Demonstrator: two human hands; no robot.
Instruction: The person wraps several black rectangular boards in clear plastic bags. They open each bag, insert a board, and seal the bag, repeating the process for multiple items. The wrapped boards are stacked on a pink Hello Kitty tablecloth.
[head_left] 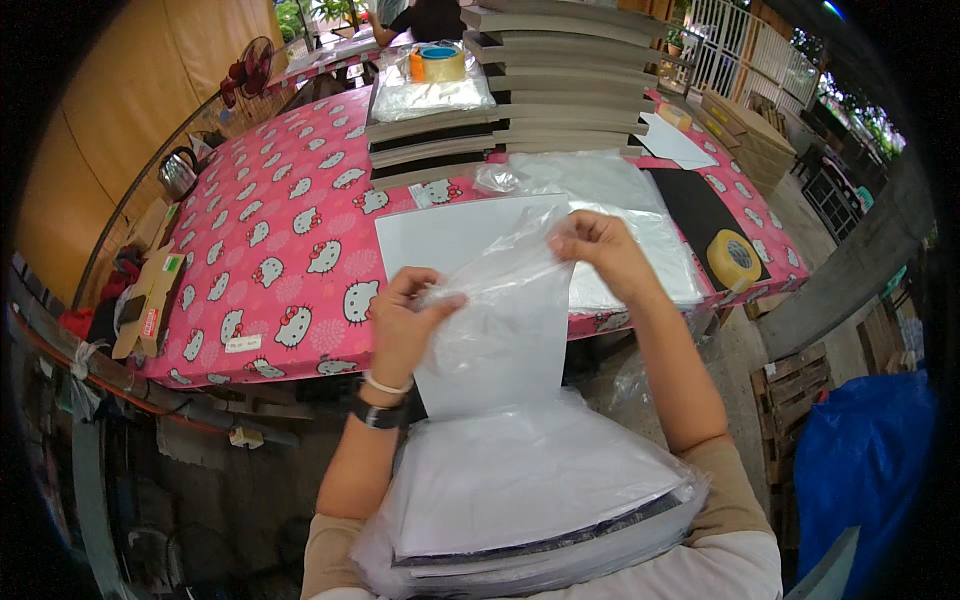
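Note:
Between my two hands stretches a clear plastic bag (500, 260), crumpled and see-through. My left hand (408, 318) pinches its lower left end, and my right hand (598, 250) grips its upper right end with bent fingers. Under the plastic, a white sheet (520, 355) leans from the table edge down toward my lap. A plastic-wrapped stack (540, 480) of white sheets rests on my lap, with a dark layer showing at its near edge. On the table, just beyond my right hand, lies a pile of clear plastic bags (640, 250).
The table wears a pink cartoon-print cloth (270, 230). A tall stack of thick books or boards (570, 90) stands at the back, beside a lower stack (430, 150) topped with tape rolls (438, 66). Another tape roll (733, 262) sits on a black sheet (690, 205). A person (430, 20) is beyond.

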